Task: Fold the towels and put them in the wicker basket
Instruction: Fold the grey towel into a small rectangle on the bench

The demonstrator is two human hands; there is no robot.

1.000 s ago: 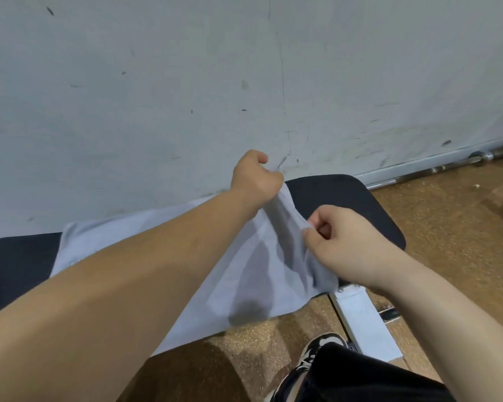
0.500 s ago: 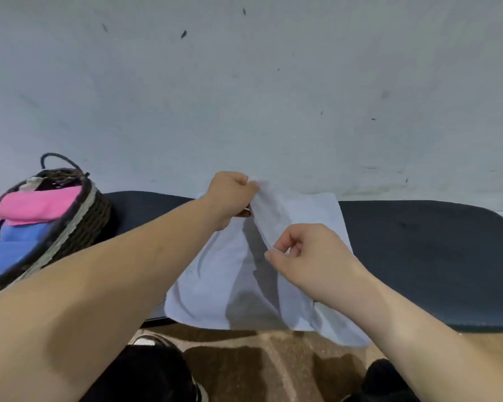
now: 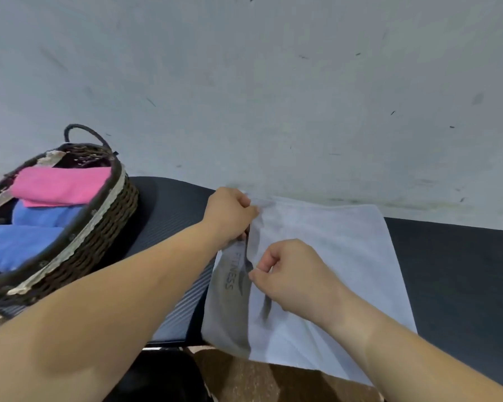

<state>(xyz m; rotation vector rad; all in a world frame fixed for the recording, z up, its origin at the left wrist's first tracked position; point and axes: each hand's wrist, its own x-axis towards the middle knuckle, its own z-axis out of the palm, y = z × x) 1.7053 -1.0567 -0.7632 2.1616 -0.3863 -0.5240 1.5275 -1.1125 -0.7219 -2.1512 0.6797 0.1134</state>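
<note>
A pale blue-white towel lies on a black padded bench, its front edge hanging over the bench. My left hand pinches the towel's far left corner near the wall. My right hand pinches the near part of the same left edge, which is lifted and folded over so that grey lettering shows. To the left on the bench stands the dark wicker basket, holding a folded pink towel on top of blue towels.
A scuffed grey wall rises right behind the bench. Below the bench front is brown speckled floor. Dark clothing on my legs shows at the bottom edge. The bench stretches on to the right of the towel.
My view has swung left, bringing the basket into sight. Both hands have carried the towel's edge leftward across the bench, folding it over itself.
</note>
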